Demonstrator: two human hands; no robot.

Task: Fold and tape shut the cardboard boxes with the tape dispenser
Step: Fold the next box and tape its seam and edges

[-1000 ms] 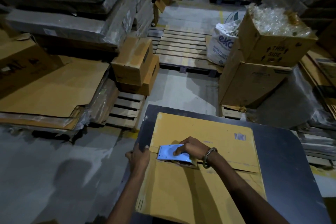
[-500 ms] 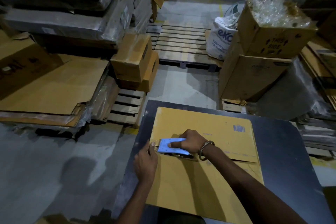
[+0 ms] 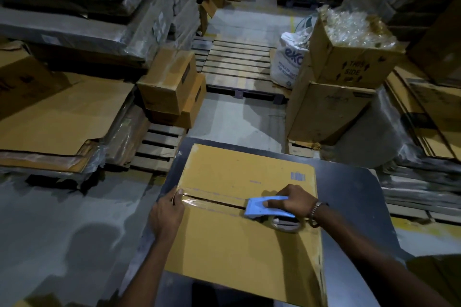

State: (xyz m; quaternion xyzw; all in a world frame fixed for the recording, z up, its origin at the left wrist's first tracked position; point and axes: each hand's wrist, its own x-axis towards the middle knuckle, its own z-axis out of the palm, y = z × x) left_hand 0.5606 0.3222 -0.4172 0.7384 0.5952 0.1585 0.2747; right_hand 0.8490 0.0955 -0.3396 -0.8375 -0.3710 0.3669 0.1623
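Dispenser (image 3: 268,207) dragged rightward in right hand (image 3: 295,200) grip; left hand (image 3: 166,212) presses tape at box (image 3: 239,244) left edge.

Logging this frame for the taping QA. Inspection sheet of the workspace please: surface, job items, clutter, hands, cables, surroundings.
Surface: dark table, box on top.
Job's things: cardboard box with flaps folded shut; clear tape laid along the centre seam from the left edge to the blue tape dispenser, near the right edge.
Clutter: nothing seen on the table besides the box.
Hands: left hand presses the tape end at the box's left edge; right hand grips the dispenser, fingers curled round it.
Cables: nothing seen.
Surroundings: flattened cardboard stack, wooden pallet, stacked boxes, white sack.
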